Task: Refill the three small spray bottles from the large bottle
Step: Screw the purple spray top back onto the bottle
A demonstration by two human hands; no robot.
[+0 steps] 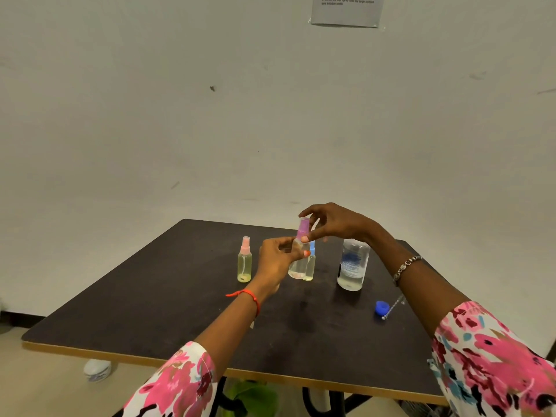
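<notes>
Wall (210, 130), pale and matte with a few scuffs, fills the upper frame, with a sheet of paper (346, 10) taped near the top. Below it stands a square table (150, 311) with a dark, dull top and a light wooden edge. Floral sleeves (496, 356) in pink, white and black cover both forearms. The large bottle (352, 266), clear rounded plastic with a blue printed label, stands upright and uncapped on the right of the table, partly filled with clear liquid. Its round blue cap (381, 307) lies nearer the front edge, apart from it.

The left hand (275, 260) wraps the clear body of a small spray bottle (298, 266) held at the table's middle, fingers curled closed around it. The right hand (334, 222) pinches that bottle's purple sprayer top (302, 228) between thumb and fingertips, the other fingers loosely spread. Just behind stands a blue-topped spray bottle (311, 264), and to the left, well apart, a yellowish pink-topped spray bottle (244, 263). A beaded bracelet (404, 267) circles the right wrist; a red thread (245, 294) the left.
</notes>
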